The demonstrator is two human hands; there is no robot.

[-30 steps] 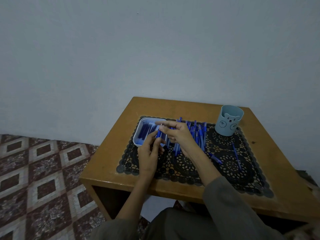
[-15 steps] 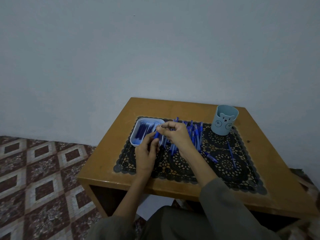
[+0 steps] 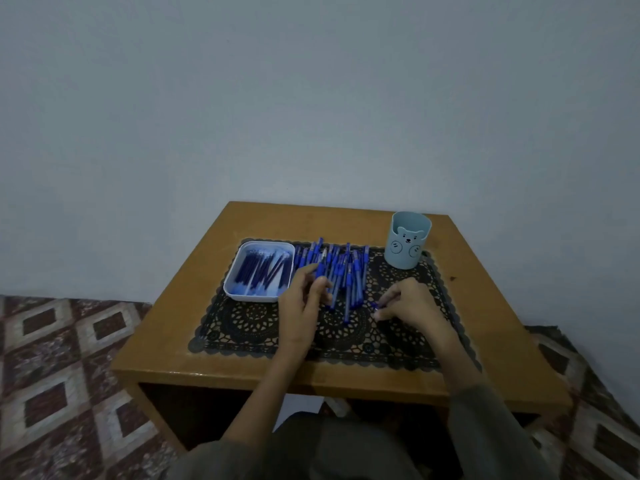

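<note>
Wooden table [image 3: 166,341], lace mat [image 3: 249,323]: pen pile [image 3: 343,271] centre, refill tray [image 3: 231,279] left. Stray blue pen [image 3: 374,304] pinched on mat by right hand [image 3: 412,303]. Left hand [image 3: 301,306] curled against pile, grip cannot be told. Step judged: pickup; a lift is called for next.

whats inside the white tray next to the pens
The white tray holds thin dark blue pen refills lying lengthwise. The floor beneath them is covered, so anything underneath cannot be seen.
</note>
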